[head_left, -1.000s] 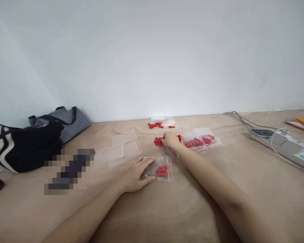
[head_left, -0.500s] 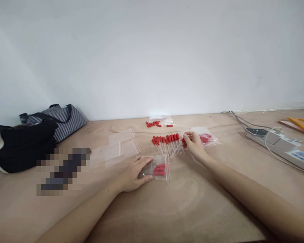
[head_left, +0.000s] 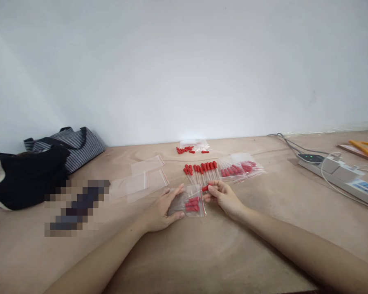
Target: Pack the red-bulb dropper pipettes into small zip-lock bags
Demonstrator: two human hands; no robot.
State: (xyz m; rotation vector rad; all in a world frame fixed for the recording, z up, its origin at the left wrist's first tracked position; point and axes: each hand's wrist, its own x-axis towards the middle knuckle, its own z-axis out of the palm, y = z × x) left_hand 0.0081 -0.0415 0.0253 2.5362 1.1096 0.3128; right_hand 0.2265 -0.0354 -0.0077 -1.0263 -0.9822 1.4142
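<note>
Your right hand point(head_left: 222, 197) pinched a red-capped dropper point(head_left: 205, 188) between thumb and fingertips, just right of the small bag point(head_left: 194, 201) at the centre of the frame. The dropper's red cap pointed left, toward the bag's red-striped edge, and its long axis lay roughly across the frame, level with the bag's upper right corner; the clear stem was hidden in your fingers, so its full length could not be made out. That put the dropper touching or just beside the bag's mouth, with your right hand clearly the nearer of the two.

Your left hand point(head_left: 163, 208) lay flat and spread on the counter point(head_left: 202, 253), palm down, fingers pressing the bag's left part. A few red caps already showed inside the bag.

Your right forearm came in from the lower right, wrist low to the counter, knuckles turned up. Your left forearm came in from the lower left.

Just above the bag in the frame lay a row of loose droppers point(head_left: 201, 170), caps away from you, with filled bags point(head_left: 239, 168) to their right and empty bags point(head_left: 142, 179) to the left.
</note>
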